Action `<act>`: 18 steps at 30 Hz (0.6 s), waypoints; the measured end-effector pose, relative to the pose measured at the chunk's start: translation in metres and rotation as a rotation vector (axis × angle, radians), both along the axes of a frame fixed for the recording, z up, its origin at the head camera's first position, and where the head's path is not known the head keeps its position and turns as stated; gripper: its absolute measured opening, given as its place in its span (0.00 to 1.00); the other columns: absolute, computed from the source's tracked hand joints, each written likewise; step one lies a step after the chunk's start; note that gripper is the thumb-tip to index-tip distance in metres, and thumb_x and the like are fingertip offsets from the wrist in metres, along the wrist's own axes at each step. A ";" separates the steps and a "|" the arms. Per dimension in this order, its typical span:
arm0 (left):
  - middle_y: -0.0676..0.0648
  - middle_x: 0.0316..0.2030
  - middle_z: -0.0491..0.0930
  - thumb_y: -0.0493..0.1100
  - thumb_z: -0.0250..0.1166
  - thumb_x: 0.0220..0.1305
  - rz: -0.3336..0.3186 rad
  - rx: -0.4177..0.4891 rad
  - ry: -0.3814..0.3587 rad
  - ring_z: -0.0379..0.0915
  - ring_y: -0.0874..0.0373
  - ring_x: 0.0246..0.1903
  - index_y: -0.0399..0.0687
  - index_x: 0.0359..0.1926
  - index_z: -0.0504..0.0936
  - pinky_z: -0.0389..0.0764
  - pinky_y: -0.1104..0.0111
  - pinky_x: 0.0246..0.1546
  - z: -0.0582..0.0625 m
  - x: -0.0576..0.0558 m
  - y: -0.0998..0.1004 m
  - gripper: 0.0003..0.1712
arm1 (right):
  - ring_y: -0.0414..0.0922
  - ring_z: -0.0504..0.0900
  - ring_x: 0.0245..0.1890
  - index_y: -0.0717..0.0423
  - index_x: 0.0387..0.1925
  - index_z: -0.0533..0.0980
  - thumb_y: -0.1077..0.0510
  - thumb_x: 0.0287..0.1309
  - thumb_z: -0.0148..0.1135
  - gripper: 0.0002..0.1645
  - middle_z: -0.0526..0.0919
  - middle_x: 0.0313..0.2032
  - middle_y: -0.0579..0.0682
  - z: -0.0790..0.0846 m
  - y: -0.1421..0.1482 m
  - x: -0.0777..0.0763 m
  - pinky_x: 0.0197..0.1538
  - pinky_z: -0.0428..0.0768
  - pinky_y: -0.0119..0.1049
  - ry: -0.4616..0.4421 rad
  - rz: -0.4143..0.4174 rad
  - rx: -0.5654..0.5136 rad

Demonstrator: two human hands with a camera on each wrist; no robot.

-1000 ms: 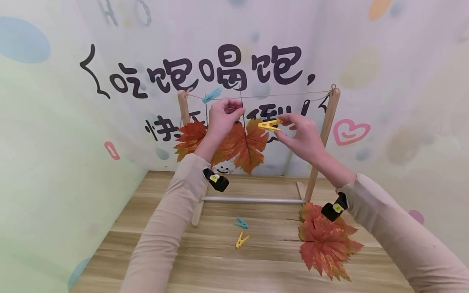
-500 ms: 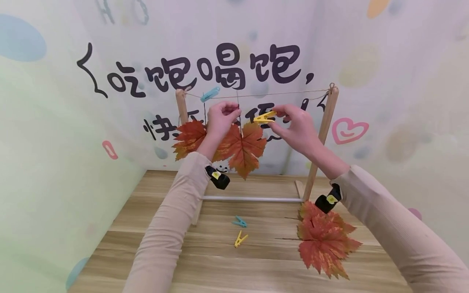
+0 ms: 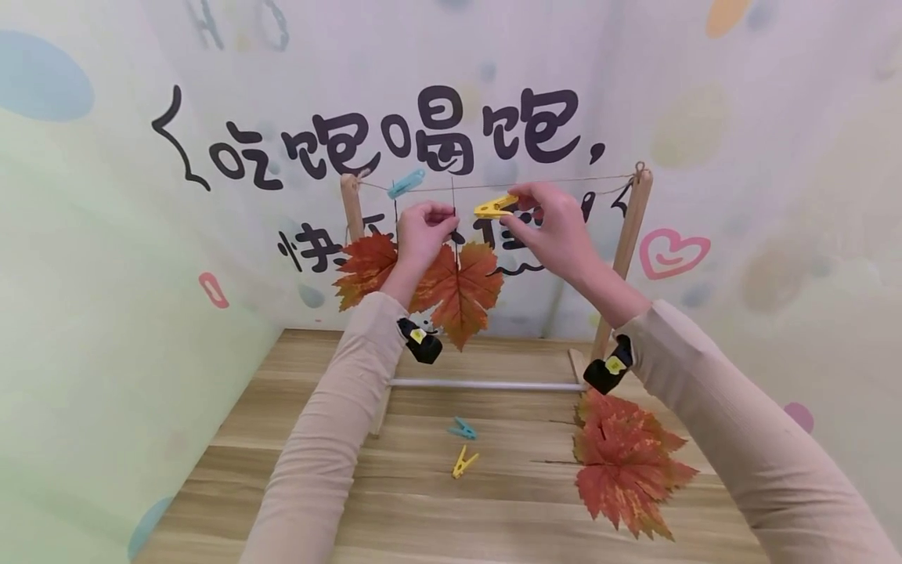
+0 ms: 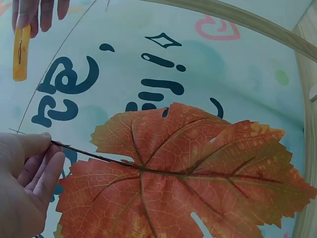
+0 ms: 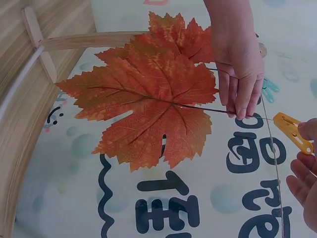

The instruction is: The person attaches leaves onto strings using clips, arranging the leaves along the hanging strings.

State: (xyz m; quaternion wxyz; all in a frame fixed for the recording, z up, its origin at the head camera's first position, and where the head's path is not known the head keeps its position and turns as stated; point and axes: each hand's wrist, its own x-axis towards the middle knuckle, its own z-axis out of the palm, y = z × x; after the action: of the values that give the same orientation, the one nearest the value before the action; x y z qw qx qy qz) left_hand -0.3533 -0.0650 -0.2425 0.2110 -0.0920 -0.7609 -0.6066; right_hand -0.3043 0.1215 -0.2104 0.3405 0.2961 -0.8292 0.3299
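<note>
- Yellow peg (image 3: pixel 462 464) loose on the wooden table (image 3: pixel 528 525), 6 o'clock in head view; blue peg (image 3: pixel 463 428) just beyond it.
- Red leaves (image 3: pixel 627 462) overlapping on the table, between 4 and 5 o'clock; exact count unclear.
- Right hand (image 3: pixel 559 227), 2 o'clock: thumb and fingers pinching another yellow peg, the held peg (image 3: pixel 496 207), nose toward 9 o'clock. Can't tell whether its mouth is squeezed apart.
- Left hand (image 3: pixel 423 235), 11 o'clock: thumb and fingers pinching the dark stem (image 4: pixel 89 152) of the held leaf (image 3: pixel 461 294), which hangs near centre, below the string (image 3: pixel 564 181). Stem tip crosses the string in wrist views; contact unclear.
- Clipped leaf (image 3: pixel 366 266), toward 10 o'clock, hanging below a blue clip (image 3: pixel 406 183) on the string.
- Progress, judged: one leaf hung, second lined up but unpegged; table leaves and two loose pegs left.
- Vs 1 s ago: right hand and held peg higher and further toward 9 o'clock, nearer the stem; held leaf shifted slightly the same way. Clipped leaf, loose pegs unchanged.
</note>
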 end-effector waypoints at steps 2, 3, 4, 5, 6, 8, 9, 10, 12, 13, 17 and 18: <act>0.38 0.36 0.81 0.34 0.65 0.54 0.001 -0.009 -0.002 0.77 0.55 0.32 0.32 0.40 0.81 0.80 0.71 0.33 -0.002 -0.001 0.000 0.12 | 0.47 0.76 0.38 0.66 0.45 0.75 0.62 0.51 0.64 0.19 0.79 0.38 0.57 0.000 0.000 -0.002 0.39 0.75 0.38 -0.003 -0.002 -0.011; 0.38 0.36 0.81 0.34 0.65 0.54 0.002 -0.013 -0.004 0.77 0.56 0.32 0.33 0.40 0.81 0.80 0.71 0.33 -0.002 -0.001 -0.001 0.12 | 0.48 0.76 0.38 0.66 0.44 0.75 0.62 0.51 0.64 0.18 0.79 0.39 0.58 0.001 -0.001 -0.002 0.39 0.75 0.39 -0.007 -0.001 -0.018; 0.38 0.36 0.81 0.34 0.65 0.54 0.003 -0.016 -0.005 0.77 0.55 0.32 0.33 0.40 0.81 0.80 0.71 0.33 -0.003 -0.002 -0.001 0.12 | 0.48 0.76 0.38 0.66 0.44 0.75 0.62 0.51 0.64 0.18 0.80 0.39 0.58 0.001 -0.001 -0.003 0.39 0.75 0.39 -0.006 -0.003 -0.022; 0.38 0.36 0.81 0.34 0.65 0.54 0.007 -0.021 -0.008 0.77 0.56 0.32 0.34 0.40 0.81 0.80 0.71 0.33 -0.004 -0.003 -0.001 0.11 | 0.49 0.77 0.38 0.66 0.44 0.75 0.61 0.51 0.64 0.18 0.80 0.39 0.58 0.002 -0.001 -0.004 0.39 0.75 0.40 -0.003 -0.004 -0.024; 0.39 0.36 0.81 0.34 0.65 0.54 0.010 -0.025 -0.011 0.77 0.56 0.32 0.34 0.40 0.81 0.80 0.72 0.33 -0.005 -0.003 -0.001 0.11 | 0.49 0.77 0.39 0.66 0.45 0.75 0.62 0.52 0.64 0.18 0.80 0.40 0.58 0.003 -0.002 -0.006 0.39 0.75 0.40 -0.005 -0.006 -0.029; 0.39 0.36 0.81 0.35 0.65 0.54 0.016 -0.024 -0.014 0.77 0.55 0.32 0.35 0.40 0.81 0.80 0.72 0.33 -0.006 -0.004 -0.001 0.11 | 0.48 0.77 0.39 0.66 0.45 0.75 0.61 0.52 0.64 0.18 0.80 0.40 0.57 0.006 -0.003 -0.008 0.39 0.75 0.40 -0.014 -0.011 -0.028; 0.39 0.36 0.81 0.35 0.65 0.54 0.019 -0.023 -0.014 0.77 0.55 0.33 0.35 0.40 0.81 0.80 0.72 0.33 -0.006 -0.004 -0.001 0.11 | 0.48 0.77 0.39 0.66 0.45 0.75 0.61 0.52 0.64 0.18 0.80 0.40 0.57 0.007 -0.004 -0.009 0.39 0.75 0.39 -0.019 -0.011 -0.027; 0.39 0.36 0.81 0.35 0.65 0.54 0.021 -0.020 -0.012 0.77 0.55 0.33 0.35 0.40 0.81 0.80 0.72 0.33 -0.006 -0.004 -0.001 0.11 | 0.47 0.77 0.39 0.66 0.45 0.75 0.62 0.52 0.63 0.18 0.80 0.40 0.57 0.008 -0.005 -0.010 0.39 0.75 0.38 -0.024 -0.014 -0.026; 0.40 0.36 0.81 0.35 0.65 0.54 0.026 -0.020 -0.006 0.78 0.55 0.33 0.35 0.40 0.81 0.79 0.72 0.33 -0.006 -0.004 0.000 0.11 | 0.47 0.76 0.39 0.66 0.45 0.75 0.62 0.52 0.63 0.18 0.80 0.40 0.57 0.011 -0.008 -0.012 0.40 0.76 0.38 -0.034 -0.021 -0.027; 0.40 0.36 0.81 0.35 0.65 0.55 0.028 -0.024 0.002 0.78 0.54 0.33 0.35 0.40 0.81 0.79 0.72 0.33 -0.006 -0.004 0.001 0.11 | 0.47 0.76 0.39 0.66 0.45 0.75 0.63 0.52 0.63 0.17 0.80 0.39 0.57 0.012 -0.009 -0.013 0.40 0.76 0.37 -0.032 -0.028 -0.026; 0.41 0.36 0.81 0.37 0.65 0.55 0.052 -0.053 0.031 0.77 0.55 0.34 0.36 0.40 0.81 0.78 0.73 0.34 -0.004 -0.004 0.003 0.11 | 0.48 0.76 0.37 0.66 0.42 0.77 0.64 0.51 0.64 0.15 0.80 0.37 0.58 0.016 -0.015 -0.017 0.41 0.76 0.39 0.006 -0.066 -0.023; 0.41 0.36 0.81 0.37 0.64 0.55 0.057 -0.057 0.040 0.77 0.55 0.35 0.36 0.40 0.81 0.78 0.73 0.34 -0.004 -0.004 0.003 0.12 | 0.48 0.77 0.37 0.66 0.41 0.77 0.65 0.51 0.64 0.15 0.81 0.36 0.58 0.017 -0.016 -0.018 0.41 0.76 0.39 0.020 -0.076 -0.019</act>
State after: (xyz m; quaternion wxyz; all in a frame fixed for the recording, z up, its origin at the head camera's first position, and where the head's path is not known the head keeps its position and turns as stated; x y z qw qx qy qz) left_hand -0.3574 -0.0618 -0.2467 0.2404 -0.0885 -0.7758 -0.5766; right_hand -0.3226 0.1056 -0.1931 0.3638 0.2645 -0.8332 0.3217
